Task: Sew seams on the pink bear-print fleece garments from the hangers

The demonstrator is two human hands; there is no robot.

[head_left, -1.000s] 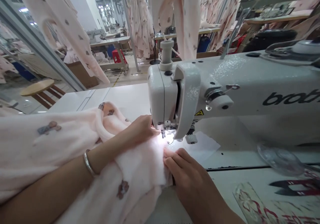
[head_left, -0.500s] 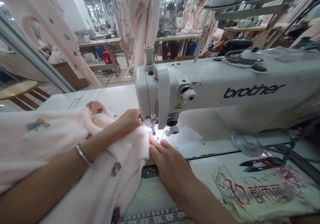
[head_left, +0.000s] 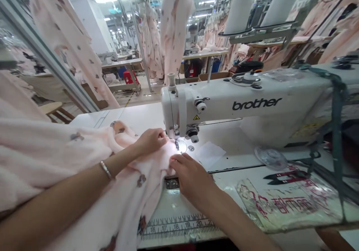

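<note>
A pale pink fleece garment (head_left: 123, 191) with small printed figures covers the left of the sewing table, its edge at the presser foot (head_left: 177, 144) of a white sewing machine (head_left: 213, 101). My left hand (head_left: 151, 140), a bangle on its wrist, grips the fabric just left of the needle area, fingers curled. In front of the foot, my right hand (head_left: 190, 172) pinches the garment's near edge, its fingertips close to the lit needle plate. The needle tip is too small to make out.
Right of the hands lie thread snips (head_left: 286, 177), a clear plastic disc (head_left: 270, 157) and a white paper piece (head_left: 210, 154). A printed ruler (head_left: 179, 226) runs along the front edge. Thread cones (head_left: 239, 11) stand behind the machine; pink garments (head_left: 176, 26) hang beyond it.
The camera view has shifted, so the machine appears lower and smaller, with more of its right side showing. Both hands stay on the fabric by the presser foot, almost unmoved against the machine.
</note>
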